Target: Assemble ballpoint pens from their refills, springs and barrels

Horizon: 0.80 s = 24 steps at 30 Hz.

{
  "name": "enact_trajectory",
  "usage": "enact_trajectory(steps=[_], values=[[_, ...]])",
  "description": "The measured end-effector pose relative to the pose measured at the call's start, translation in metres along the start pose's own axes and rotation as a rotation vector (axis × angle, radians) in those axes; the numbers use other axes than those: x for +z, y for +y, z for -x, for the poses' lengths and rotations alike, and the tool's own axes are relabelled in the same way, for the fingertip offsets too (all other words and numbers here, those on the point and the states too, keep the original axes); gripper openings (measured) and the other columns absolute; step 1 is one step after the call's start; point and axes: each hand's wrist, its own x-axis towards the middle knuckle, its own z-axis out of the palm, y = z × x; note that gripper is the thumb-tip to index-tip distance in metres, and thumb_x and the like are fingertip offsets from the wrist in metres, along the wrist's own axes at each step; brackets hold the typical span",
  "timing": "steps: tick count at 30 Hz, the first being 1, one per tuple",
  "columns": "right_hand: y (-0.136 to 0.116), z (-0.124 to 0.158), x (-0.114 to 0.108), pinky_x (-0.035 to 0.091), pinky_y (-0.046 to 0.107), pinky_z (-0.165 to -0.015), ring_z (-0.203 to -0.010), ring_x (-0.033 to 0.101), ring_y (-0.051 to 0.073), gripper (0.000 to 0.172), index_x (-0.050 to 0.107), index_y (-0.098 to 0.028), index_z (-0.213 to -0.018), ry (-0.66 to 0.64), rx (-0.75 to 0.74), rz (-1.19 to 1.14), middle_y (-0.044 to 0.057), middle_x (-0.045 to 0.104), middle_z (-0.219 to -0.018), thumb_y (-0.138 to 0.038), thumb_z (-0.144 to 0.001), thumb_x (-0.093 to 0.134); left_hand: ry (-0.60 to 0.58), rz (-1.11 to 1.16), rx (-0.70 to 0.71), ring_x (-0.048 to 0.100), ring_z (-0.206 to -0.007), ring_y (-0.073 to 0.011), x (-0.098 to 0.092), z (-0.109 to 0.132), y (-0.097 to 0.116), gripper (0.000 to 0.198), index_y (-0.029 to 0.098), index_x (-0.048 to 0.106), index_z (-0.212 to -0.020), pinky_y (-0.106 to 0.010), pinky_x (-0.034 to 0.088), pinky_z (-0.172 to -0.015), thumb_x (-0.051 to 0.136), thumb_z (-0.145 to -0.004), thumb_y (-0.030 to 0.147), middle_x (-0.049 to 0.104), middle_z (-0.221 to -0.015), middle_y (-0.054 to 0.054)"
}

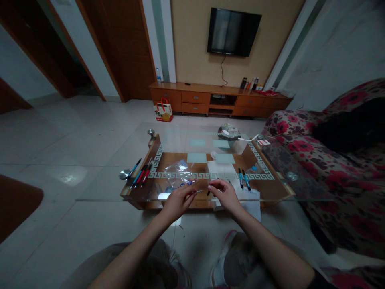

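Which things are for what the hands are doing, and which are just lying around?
Probably for the job:
- thin piece in the left hand
- dark piece at the right hand
- left-side pens
- right-side pens

Probably just lying about:
- red-handled bag
- bottle

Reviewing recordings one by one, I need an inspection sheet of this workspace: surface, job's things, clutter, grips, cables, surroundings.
Surface: see-through glass tabletop.
Job's things: left group of pens; right pair of blue pens.
Clutter: plastic bag, on or under the glass unclear; card, far right.
Left grip: pinches a thin light piece.
Right grip: appears to hold a dark slim piece.
Cables: one cable below the wall television.
Surroundings: wooden cabinet; flowered sofa.
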Motion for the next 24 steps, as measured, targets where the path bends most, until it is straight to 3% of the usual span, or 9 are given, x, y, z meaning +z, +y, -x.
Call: enact_trajectory(steps=[11,24], values=[[0.008,-0.002,-0.001,0.053,0.034,-0.077,-0.081,0.065,0.02,0.033,0.07,-0.018,-0.09,0.052,-0.004,-0.035,0.007,0.071,-0.087,-0.047,-0.074,0.077,0.021,-0.021,-0.011,0.063,-0.084,-0.0188,0.0,-0.001,0.001,0.021,0.022,0.069,-0.099,-0.028,0.048,-0.079,0.05,-0.096,0.029,0.07,-0.093,-0.005],[-0.003,0.001,0.001,0.051,0.031,-0.074,-0.076,0.063,0.018,0.031,0.069,-0.018,-0.085,0.007,0.002,0.021,0.004,0.07,-0.082,-0.046,-0.073,0.077,0.027,0.024,-0.022,0.062,-0.082,-0.0174,0.002,0.0,-0.001,0.019,0.022,0.068,-0.1,-0.027,0.047,-0.078,0.052,-0.096,0.031,0.07,-0.093,-0.004]])
